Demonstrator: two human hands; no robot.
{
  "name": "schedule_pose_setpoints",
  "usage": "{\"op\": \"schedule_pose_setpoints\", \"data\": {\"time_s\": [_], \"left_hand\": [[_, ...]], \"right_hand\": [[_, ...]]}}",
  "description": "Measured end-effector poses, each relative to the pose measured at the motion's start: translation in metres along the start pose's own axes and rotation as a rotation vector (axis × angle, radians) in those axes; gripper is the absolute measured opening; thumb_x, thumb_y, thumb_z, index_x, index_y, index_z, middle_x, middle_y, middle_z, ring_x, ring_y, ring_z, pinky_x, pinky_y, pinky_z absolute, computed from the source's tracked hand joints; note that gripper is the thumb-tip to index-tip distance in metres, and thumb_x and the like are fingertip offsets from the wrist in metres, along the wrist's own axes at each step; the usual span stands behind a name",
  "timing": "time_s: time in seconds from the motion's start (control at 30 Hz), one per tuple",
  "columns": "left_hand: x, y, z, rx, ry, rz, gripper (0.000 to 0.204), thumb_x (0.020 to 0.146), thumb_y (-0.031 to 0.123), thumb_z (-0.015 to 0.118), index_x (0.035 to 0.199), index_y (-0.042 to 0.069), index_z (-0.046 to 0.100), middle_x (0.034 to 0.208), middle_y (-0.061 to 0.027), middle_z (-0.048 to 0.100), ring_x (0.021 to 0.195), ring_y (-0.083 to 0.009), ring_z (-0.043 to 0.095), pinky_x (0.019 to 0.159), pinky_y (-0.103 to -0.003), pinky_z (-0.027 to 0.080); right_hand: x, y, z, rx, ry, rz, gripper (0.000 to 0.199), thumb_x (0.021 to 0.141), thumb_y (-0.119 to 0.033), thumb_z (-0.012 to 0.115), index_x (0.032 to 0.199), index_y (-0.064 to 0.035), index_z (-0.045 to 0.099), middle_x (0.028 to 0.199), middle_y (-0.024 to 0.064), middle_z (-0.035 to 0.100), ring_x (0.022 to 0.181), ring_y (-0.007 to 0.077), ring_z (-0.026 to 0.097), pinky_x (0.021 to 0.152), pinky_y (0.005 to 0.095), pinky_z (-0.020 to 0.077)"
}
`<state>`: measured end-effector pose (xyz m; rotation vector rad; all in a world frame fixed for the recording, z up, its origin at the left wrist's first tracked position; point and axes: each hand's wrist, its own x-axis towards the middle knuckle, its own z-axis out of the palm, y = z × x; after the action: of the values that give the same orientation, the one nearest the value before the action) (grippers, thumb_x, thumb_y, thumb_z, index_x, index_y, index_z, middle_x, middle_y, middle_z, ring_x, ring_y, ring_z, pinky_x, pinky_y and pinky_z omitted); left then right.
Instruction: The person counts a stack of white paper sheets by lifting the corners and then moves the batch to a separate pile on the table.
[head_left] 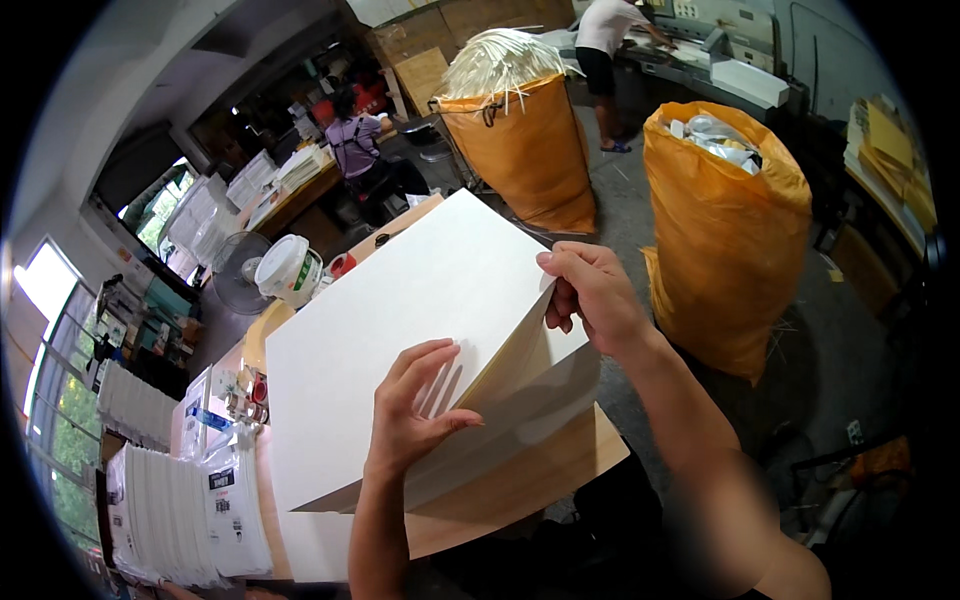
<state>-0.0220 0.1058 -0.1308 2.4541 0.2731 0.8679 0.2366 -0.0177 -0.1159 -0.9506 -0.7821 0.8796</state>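
A large white sheet, perhaps card or paper, spans the middle of the view, its near right edge lifted and bent upward. My right hand pinches that sheet at its right corner, thumb on top and fingers curled below. Above the near edge, my left hand is open with its fingers spread, and its shadow falls on the white surface. Whether its palm touches the sheet is hard to see. Under the raised edge show another pale surface and a light wooden tabletop.
Two tall orange sacks of scrap stand beyond and right of the table. At left are a white bucket, a fan and wrapped stacks. One person sits far left; another stands at a machine.
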Motion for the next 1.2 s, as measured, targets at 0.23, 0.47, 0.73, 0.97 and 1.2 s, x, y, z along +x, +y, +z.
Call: {"op": "schedule_pose_setpoints", "data": {"time_s": [0.23,0.47,0.73,0.97,1.2], "left_hand": [[-0.002,-0.011,0.003,-0.083,-0.02,-0.057,0.067,0.074,0.027,0.095,0.132,0.004,0.07,0.134,-0.0158,0.069,0.122,-0.0278,0.067,0.104,-0.04,0.052],[-0.006,0.007,0.011,-0.262,0.133,-0.243,0.055,0.097,0.003,0.064,0.15,-0.003,0.051,0.145,-0.0181,0.062,0.129,-0.0281,0.063,0.113,-0.041,0.046],[0.006,0.019,0.008,0.047,-0.018,-0.045,0.054,0.075,0.003,0.087,0.127,0.014,0.072,0.147,-0.0162,0.059,0.133,-0.0361,0.061,0.104,-0.044,0.057],[0.005,0.017,0.006,0.028,0.026,-0.045,0.069,0.062,0.002,0.096,0.126,0.01,0.072,0.138,-0.014,0.066,0.129,-0.0337,0.063,0.106,-0.043,0.055],[0.004,0.009,0.006,-0.076,0.033,-0.061,0.067,0.063,-0.002,0.094,0.126,0.006,0.071,0.136,-0.0132,0.067,0.126,-0.0312,0.065,0.108,-0.042,0.053]], "right_hand": [[0.002,0.002,-0.005,0.057,-0.013,-0.005,0.035,0.103,-0.028,0.065,0.074,-0.0096,0.057,0.061,0.0022,0.057,0.054,0.0138,0.063,0.047,0.0274,0.0446],[-0.004,0.007,0.002,-0.528,0.123,-0.28,0.038,0.103,-0.032,0.066,0.073,-0.0099,0.056,0.063,0.0038,0.061,0.053,0.0134,0.062,0.048,0.0284,0.047],[0.002,0.002,0.002,0.081,0.026,-0.021,0.034,0.103,-0.025,0.063,0.073,-0.0097,0.055,0.062,0.0021,0.056,0.053,0.0141,0.063,0.045,0.0274,0.046],[0.003,0.005,-0.006,0.063,-0.025,-0.025,0.034,0.103,-0.026,0.064,0.074,-0.0096,0.055,0.061,0.002,0.056,0.053,0.014,0.063,0.045,0.0276,0.0461],[0.002,0.006,-0.009,0.039,-0.018,-0.069,0.04,0.104,-0.035,0.064,0.075,-0.0087,0.056,0.061,0.0018,0.057,0.051,0.0118,0.061,0.043,0.0259,0.0455]]}}
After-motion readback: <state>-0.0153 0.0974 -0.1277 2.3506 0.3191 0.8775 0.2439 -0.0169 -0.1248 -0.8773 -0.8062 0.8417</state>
